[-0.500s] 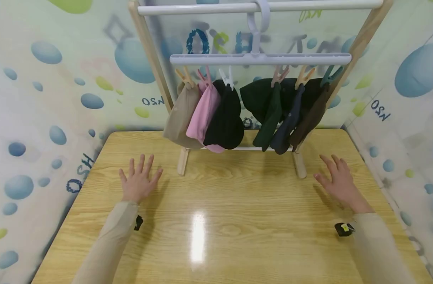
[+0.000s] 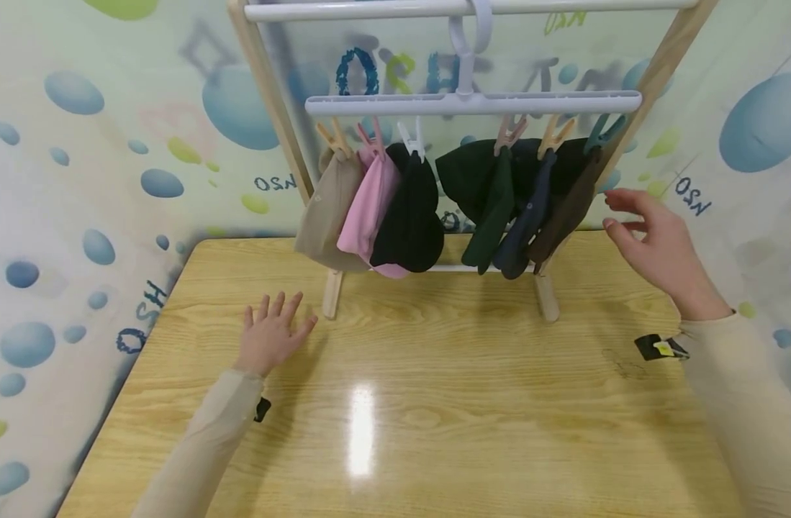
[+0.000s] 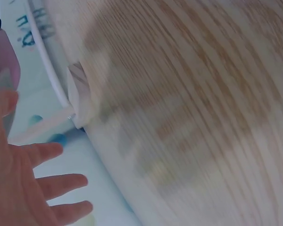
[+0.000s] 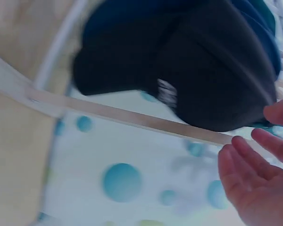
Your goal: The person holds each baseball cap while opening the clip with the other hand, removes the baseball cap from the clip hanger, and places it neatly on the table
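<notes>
Several caps hang by clothespins from a pale hanger [image 2: 473,104]: a beige cap [image 2: 330,208], a pink cap [image 2: 369,205] and a black cap [image 2: 408,216] on the left; a dark green cap [image 2: 492,216], a navy cap [image 2: 530,216] and a dark brown cap [image 2: 566,212] on the right. The right hand [image 2: 661,248] is raised just right of the brown cap, fingers bent and holding nothing; in the right wrist view its fingertips are near a dark cap's edge [image 4: 217,94]. The left hand [image 2: 272,342], fingers spread, is over the table's left part, holding nothing.
The hanger hooks over the white top bar [image 2: 369,10] of a rack with wooden side posts [image 2: 667,65] and feet [image 2: 546,296] on a wooden table [image 2: 434,396]. Patterned walls [image 2: 116,216] stand behind and at both sides.
The right hand has risen and moved up and right, towards the rack's right post, and its fingers have bent more. The left hand has shifted slightly right and down.
</notes>
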Action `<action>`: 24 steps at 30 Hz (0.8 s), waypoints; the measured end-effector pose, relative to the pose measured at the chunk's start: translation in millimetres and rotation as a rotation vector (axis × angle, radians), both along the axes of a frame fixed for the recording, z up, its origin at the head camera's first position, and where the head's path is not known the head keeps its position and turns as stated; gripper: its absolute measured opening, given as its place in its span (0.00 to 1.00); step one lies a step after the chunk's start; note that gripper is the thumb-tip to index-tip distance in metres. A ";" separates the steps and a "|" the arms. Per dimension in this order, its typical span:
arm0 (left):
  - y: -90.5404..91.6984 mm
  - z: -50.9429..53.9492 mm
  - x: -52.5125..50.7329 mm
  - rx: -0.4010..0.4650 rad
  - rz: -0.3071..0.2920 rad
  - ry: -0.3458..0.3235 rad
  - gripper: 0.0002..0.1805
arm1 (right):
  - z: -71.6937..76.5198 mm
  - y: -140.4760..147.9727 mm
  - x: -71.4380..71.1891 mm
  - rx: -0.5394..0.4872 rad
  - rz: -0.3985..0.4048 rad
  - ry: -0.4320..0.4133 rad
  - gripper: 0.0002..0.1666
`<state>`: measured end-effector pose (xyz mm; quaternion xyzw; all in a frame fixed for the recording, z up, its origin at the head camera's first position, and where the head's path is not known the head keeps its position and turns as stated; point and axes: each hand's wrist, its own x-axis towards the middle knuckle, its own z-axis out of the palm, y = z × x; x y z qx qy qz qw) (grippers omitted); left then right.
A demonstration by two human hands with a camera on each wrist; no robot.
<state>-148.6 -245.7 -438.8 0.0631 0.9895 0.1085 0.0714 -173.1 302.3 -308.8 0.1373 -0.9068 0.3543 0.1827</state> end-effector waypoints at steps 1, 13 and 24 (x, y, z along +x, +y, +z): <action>1.1 -0.2 0.9 -0.006 -0.014 0.007 0.41 | 8.8 -1.2 -2.3 -0.003 -0.004 0.008 0.25; 16.4 -7.4 13.8 -0.027 -0.203 0.215 0.17 | 65.0 -22.3 -28.6 -0.020 -0.046 0.082 0.29; 23.8 -7.9 21.1 -0.016 -0.210 0.216 0.15 | 79.6 -24.7 -35.9 0.033 -0.130 0.192 0.31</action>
